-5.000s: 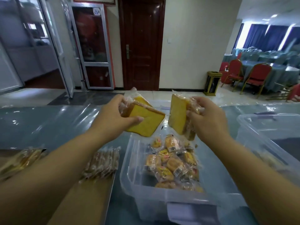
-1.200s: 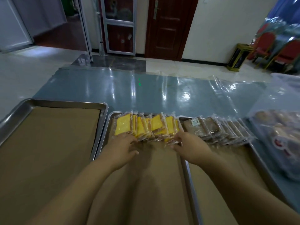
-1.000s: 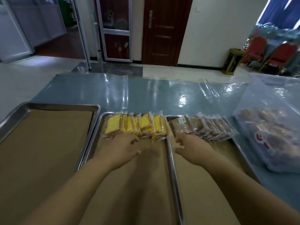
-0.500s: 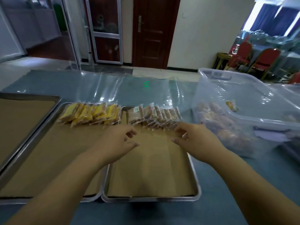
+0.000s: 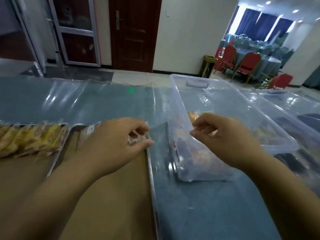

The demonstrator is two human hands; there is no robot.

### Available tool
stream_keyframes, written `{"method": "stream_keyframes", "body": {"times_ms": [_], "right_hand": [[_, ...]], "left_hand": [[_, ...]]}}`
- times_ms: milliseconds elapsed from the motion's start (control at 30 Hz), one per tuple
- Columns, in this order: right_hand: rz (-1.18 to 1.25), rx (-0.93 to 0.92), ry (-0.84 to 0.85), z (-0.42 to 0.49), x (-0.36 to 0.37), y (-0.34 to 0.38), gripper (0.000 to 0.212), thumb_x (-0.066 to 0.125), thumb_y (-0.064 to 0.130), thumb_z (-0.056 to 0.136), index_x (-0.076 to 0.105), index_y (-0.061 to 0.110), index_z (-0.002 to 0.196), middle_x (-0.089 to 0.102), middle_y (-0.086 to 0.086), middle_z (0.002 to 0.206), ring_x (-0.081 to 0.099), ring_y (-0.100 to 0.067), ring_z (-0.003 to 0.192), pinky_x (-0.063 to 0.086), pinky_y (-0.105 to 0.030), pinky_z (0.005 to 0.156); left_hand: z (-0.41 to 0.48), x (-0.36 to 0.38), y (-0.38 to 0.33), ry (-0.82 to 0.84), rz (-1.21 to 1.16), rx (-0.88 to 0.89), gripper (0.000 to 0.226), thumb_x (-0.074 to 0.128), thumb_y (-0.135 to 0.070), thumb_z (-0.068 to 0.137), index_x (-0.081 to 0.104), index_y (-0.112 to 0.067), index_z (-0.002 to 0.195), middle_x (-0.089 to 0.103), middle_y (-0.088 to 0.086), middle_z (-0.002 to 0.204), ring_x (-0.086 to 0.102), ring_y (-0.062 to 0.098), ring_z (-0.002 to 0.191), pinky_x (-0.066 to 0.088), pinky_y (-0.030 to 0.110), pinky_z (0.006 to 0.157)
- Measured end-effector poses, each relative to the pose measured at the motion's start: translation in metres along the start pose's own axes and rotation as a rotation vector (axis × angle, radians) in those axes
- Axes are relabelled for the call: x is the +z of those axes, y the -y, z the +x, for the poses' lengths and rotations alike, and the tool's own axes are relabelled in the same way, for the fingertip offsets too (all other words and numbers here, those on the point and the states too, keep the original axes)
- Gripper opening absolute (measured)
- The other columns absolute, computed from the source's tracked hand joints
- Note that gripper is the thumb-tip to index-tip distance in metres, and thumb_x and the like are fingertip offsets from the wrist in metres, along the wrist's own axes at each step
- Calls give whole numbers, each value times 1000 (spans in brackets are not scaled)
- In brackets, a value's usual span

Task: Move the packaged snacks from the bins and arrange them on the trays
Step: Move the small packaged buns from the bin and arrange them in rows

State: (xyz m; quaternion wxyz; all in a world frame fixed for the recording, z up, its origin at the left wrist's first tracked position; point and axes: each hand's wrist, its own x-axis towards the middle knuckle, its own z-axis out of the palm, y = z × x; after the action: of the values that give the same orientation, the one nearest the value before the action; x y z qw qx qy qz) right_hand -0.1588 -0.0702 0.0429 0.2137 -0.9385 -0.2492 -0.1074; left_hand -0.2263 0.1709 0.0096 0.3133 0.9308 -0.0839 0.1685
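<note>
Clearly the biggest thing in view is the table (image 5: 107, 103), sheeted in glossy clear plastic over blue, running from nine o'clock across to three. On it at about two o'clock sits a clear plastic bin (image 5: 223, 104) with a moulded handle at its far end, and a heap of wrapped round snacks (image 5: 195, 158) shows blurred through its near wall. At seven o'clock lies a paper-lined metal tray (image 5: 149, 172), and another tray (image 5: 57, 153) sits just beside it at nine o'clock carrying a row of yellow cake slices in clear wrappers (image 5: 34, 137). Brown packets (image 5: 90, 129) line the far edge of the nearer tray, mostly hidden behind the left hand (image 5: 112, 144), which hovers there with fingers half curled and nothing held. The right hand (image 5: 223, 135) is over the bin's near corner, thumb and fingers loosely parted, empty too. My guess is these packets weigh next to nothing, with soft cake inside slick, crinkly film, so they'd squash under a hard pinch; better taken by the flat faces or the sealed wrapper ends, a few at once.
</note>
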Motion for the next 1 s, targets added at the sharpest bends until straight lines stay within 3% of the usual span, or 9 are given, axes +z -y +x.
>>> {"method": "stream_keyframes", "body": {"times_ms": [100,200,400,533,700,833,1000], "right_hand": [[-48,56,3,22,-10,-37,13,66,40,79,65,33,90,59,23,73,61,-1,74,49,-28,67],[-106,103,50,41,-17,-77,19,64,43,80,64,31,94,65,14,81,62,-8,77,51,-32,69],[-250,181,322,78,-22,-148,28,62,50,81,58,36,105,62,16,96,59,-8,83,52,-35,78],[-344,119,555,103,-14,-183,40,63,48,83,53,33,118,60,12,108,56,-9,88,47,-25,76],[-395,-52,837,128,8,-206,53,67,40,82,48,25,129,57,5,121,54,-12,96,41,-23,77],[-464,-187,913,141,17,-222,55,68,39,82,49,21,130,59,1,121,56,-17,102,44,-26,83],[-573,-284,933,146,28,-243,51,69,34,82,53,17,128,60,-4,120,57,-21,104,44,-27,78]], "left_hand": [[44,23,-12,0,-53,64,24,66,-44,77,65,-31,97,63,-20,90,58,-4,83,49,20,72],[82,48,-23,49,-52,134,26,64,-46,78,64,-30,98,61,-20,90,57,-2,82,49,21,72],[147,92,-48,220,111,259,30,57,-48,83,61,-28,105,62,-11,100,56,9,89,49,33,75],[180,119,-56,398,311,304,32,54,-49,86,53,-33,114,57,-11,112,54,11,99,49,33,80],[208,150,-60,755,585,250,40,61,-40,85,48,-30,122,56,-4,116,54,16,99,37,26,64],[220,180,-64,974,707,154,51,66,-37,83,46,-26,129,57,0,119,54,18,100,30,24,58],[231,218,-73,1109,787,80,58,66,-28,84,41,-19,135,55,5,124,55,23,106,43,30,74]]}}
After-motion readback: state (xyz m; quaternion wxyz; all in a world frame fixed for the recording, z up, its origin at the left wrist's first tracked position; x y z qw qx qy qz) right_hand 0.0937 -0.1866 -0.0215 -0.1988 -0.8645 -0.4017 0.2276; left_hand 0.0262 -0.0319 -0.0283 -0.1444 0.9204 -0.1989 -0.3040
